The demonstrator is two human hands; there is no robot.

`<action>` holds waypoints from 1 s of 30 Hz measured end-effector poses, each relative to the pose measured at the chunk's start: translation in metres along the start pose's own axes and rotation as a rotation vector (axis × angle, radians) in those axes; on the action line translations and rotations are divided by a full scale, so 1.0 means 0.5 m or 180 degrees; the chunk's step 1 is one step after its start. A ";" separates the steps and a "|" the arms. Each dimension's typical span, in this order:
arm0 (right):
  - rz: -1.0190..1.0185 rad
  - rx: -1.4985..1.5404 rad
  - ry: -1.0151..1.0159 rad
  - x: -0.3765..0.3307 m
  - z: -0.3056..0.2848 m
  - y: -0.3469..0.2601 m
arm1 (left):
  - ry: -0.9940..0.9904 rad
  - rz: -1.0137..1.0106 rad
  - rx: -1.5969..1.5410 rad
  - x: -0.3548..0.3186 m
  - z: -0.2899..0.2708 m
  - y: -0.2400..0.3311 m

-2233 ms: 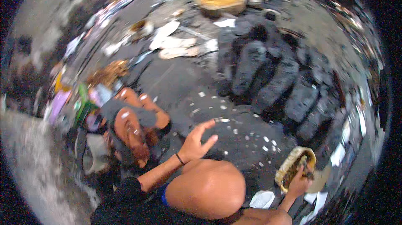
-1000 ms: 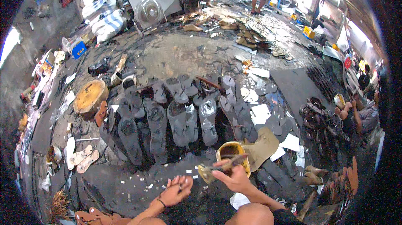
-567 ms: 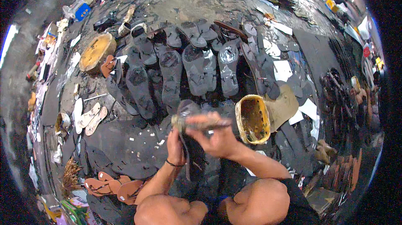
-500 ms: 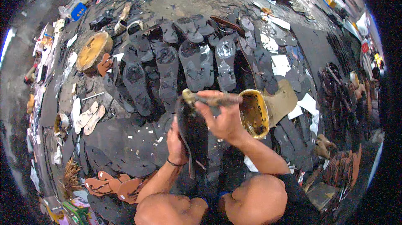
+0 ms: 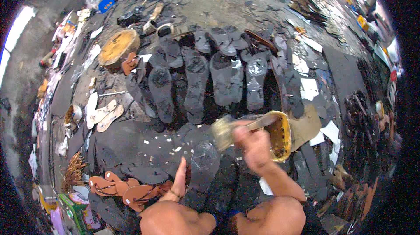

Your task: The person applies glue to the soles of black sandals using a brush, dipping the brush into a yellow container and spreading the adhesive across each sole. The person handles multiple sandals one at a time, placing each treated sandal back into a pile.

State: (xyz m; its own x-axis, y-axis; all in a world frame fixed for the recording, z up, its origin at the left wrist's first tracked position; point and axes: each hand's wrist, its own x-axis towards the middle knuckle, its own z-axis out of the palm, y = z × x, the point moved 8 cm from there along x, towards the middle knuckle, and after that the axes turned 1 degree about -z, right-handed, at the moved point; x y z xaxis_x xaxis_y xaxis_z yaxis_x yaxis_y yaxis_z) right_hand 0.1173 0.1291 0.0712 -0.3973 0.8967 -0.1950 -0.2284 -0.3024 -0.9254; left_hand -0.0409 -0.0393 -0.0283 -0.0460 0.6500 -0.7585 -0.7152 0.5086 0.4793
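My right hand (image 5: 256,147) is closed round the handle of a flat brush (image 5: 222,132), whose pale bristles are blurred and point left. Below the bristles, a dark sandal sole (image 5: 204,161) stands tilted with its face up, a wet-looking shine on its upper end. My left hand (image 5: 180,178) grips that sole along its left edge; some of its fingers are hidden behind it. Just right of the brush sits a yellow, residue-crusted tub (image 5: 287,141), with the brush handle passing in front of its opening.
Several dark soles (image 5: 197,82) lie in rows ahead, some shiny. Brown sandals (image 5: 140,196) rest near my left knee. A round wooden block (image 5: 119,49) stands at the far left, with pale soles (image 5: 105,114) nearer. White scraps (image 5: 309,88) lie on the right.
The brush has swung away from the sole, its bristles now pointing left. My left hand has lowered and turned the sole from edge-on to face up. The head view has shifted.
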 end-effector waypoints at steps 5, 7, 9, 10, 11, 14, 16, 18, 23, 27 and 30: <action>0.0398 -0.0164 -0.0043 0.027 -0.031 0.037 | -0.1183 -0.0420 -0.0886 -0.050 -0.015 -0.055; -0.0013 -0.0336 -0.0258 0.020 0.012 0.044 | -0.1248 -0.0134 -0.0905 -0.028 0.012 -0.010; -0.0322 -0.0998 -0.0222 0.010 0.048 0.044 | -0.0945 0.0232 -0.0797 0.007 0.049 0.061; -0.0636 -0.1545 -0.0524 0.004 0.083 0.036 | -0.0637 0.0420 -0.0654 0.033 0.061 0.106; -0.1236 -0.1992 -0.0891 -0.009 0.121 0.015 | -0.0653 0.0544 -0.0701 0.045 0.083 0.143; -0.1015 -0.2393 -0.0074 0.022 0.089 -0.019 | -0.0719 0.1209 -0.0992 0.057 0.135 0.240; -0.0441 -0.1797 0.0620 0.035 0.039 -0.031 | -0.0418 0.1451 -0.1078 0.055 0.141 0.251; -0.1092 -0.1382 -0.0465 0.020 0.111 -0.068 | -0.0291 0.0934 -0.1091 0.069 0.152 0.211; -0.0518 -0.0925 0.0263 0.025 0.084 -0.089 | -0.0525 0.0989 -0.0789 0.095 0.163 0.190; -0.2004 -0.2359 -0.0583 -0.008 0.132 -0.077 | -0.0529 0.0988 -0.1051 0.093 0.131 0.221; -0.0857 -0.2094 0.0182 0.041 0.047 -0.019 | -0.0433 0.1095 -0.0991 0.086 0.124 0.235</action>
State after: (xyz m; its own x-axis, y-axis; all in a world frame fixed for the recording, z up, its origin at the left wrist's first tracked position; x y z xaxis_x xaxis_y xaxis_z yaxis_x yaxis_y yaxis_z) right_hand 0.0904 0.1426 0.0835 -0.3512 0.9339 0.0678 0.2789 0.1734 -0.9445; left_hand -0.0836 0.0834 0.0229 -0.2397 0.8295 -0.5045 -0.8502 0.0715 0.5216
